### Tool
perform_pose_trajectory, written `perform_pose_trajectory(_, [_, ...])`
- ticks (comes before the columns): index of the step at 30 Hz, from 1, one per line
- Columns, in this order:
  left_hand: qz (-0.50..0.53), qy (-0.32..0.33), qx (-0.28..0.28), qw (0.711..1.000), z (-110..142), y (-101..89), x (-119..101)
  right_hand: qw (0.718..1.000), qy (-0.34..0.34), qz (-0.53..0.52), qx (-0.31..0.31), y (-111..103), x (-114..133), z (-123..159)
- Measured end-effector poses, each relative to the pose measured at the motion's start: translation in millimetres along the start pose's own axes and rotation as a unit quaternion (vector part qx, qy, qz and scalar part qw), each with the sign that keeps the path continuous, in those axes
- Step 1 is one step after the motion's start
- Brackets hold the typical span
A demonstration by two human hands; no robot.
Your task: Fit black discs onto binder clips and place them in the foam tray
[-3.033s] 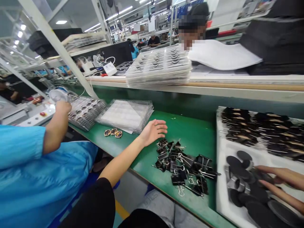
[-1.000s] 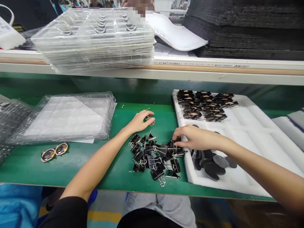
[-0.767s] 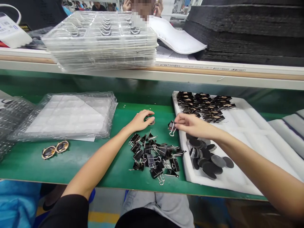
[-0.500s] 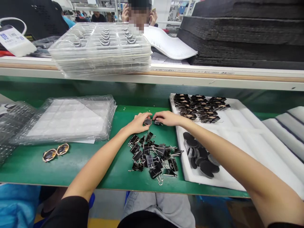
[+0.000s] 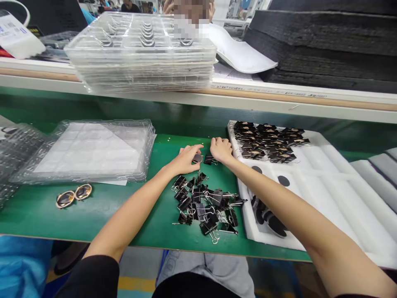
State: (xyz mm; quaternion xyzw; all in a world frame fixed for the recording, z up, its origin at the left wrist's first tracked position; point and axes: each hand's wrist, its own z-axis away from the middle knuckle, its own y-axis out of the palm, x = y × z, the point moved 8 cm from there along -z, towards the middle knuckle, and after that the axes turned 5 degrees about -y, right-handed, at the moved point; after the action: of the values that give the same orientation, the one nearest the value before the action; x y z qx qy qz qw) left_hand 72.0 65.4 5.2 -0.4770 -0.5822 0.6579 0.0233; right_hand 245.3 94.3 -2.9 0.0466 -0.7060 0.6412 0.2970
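My left hand [image 5: 187, 160] pinches a small round dark disc with a pale rim [image 5: 197, 158] between thumb and fingers. A black binder clip [image 5: 211, 159] lies just right of the disc on the green table. My right hand [image 5: 221, 149] is beyond that clip, beside the white tray's left edge, with its fingers curled down. Its fingertips are hidden, so I cannot make out what is in them. Nearer to me is a loose heap of black binder clips [image 5: 204, 205] with silver wire handles.
The white foam tray [image 5: 322, 165] carries rows of clipped pieces [image 5: 266, 142] and loose dark discs [image 5: 276, 225]. Clear plastic trays [image 5: 141, 165] and two joined gold-rimmed oval pieces [image 5: 74, 196] lie left. Stacked clear trays [image 5: 142, 70] and black sheets [image 5: 325, 45] stand on the shelf; a person is behind.
My right hand has left the single binder clip and moved right and away from me. My left hand keeps the disc. The whole view has shifted slightly.
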Motion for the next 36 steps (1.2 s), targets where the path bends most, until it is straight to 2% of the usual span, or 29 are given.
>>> perform_pose_trajectory(3, [0.027, -0.005, 0.01, 1.0, -0.8, -1.7, 3.4, 1.0, -0.016, 0.003, -0.02, 4.5, -6.6, 2.2])
perform_pose_trajectory(9, [0.066, -0.012, 0.021, 0.998, -3.5, -2.2, 5.3, 0.994, -0.093, 0.03, -0.055, 7.0, -13.1, 2.3])
perform_pose_trajectory(16, [0.069, 0.006, 0.05, 0.996, -5.7, 3.6, 1.3, 0.994, -0.09, 0.033, -0.061, 8.1, -15.0, 3.8])
perform_pose_trajectory(32, [0.106, 0.035, 0.034, 0.993, -12.7, 8.7, -3.5, 0.993, -0.093, 0.015, -0.076, 6.6, -15.6, 3.7])
perform_pose_trajectory(36, [0.11, 0.036, 0.033, 0.993, -12.3, 6.4, -4.2, 0.996, -0.071, 0.011, -0.059, 6.6, -13.8, 3.3])
